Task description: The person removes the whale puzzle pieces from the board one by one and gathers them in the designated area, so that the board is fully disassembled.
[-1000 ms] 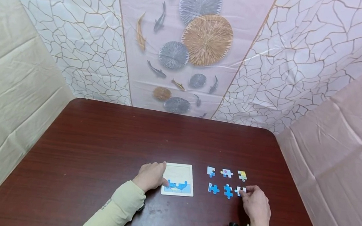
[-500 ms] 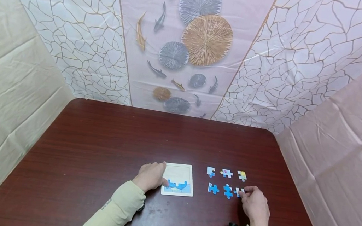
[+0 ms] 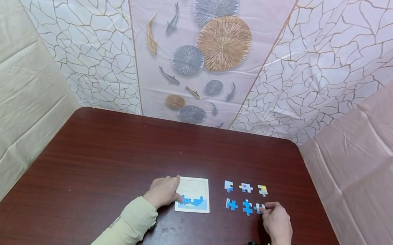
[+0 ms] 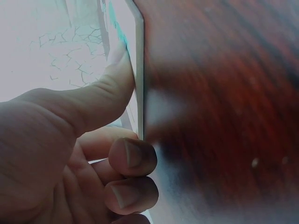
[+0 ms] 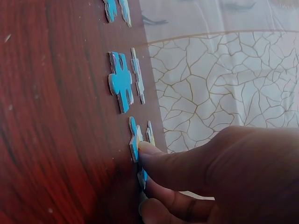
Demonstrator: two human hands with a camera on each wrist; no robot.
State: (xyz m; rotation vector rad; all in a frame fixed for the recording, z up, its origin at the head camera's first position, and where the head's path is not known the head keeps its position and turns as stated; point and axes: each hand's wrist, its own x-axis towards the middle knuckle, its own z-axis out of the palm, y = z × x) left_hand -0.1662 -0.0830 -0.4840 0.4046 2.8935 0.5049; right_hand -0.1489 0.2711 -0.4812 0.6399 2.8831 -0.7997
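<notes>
In the head view, my left hand point(image 3: 163, 191) holds the left edge of a square puzzle board point(image 3: 193, 185). Its thumb presses on the board's face, and the left wrist view shows the fingers curled at the board's edge point(image 4: 140, 79). Blue pieces point(image 3: 194, 203) fill the lower part of the board; the upper part is pale. My right hand point(image 3: 278, 225) pinches a blue and white puzzle piece point(image 5: 134, 140) at the table, partly hidden by the thumb. Just left of it lies a blue puzzle piece point(image 3: 247, 207), also seen in the right wrist view.
Other loose pieces lie in two rows right of the board: a blue one point(image 3: 231, 204), a white and blue one point(image 3: 228, 185), a white one with a pink mark point(image 3: 246, 187) and a yellow one point(image 3: 262, 190). Patterned cloth point(image 3: 220, 82) hangs behind the dark table point(image 3: 128, 148).
My right hand has shifted slightly left, and the piece under its fingers now shows more blue and sits a little closer to its neighbour. The left hand and board have stayed put.
</notes>
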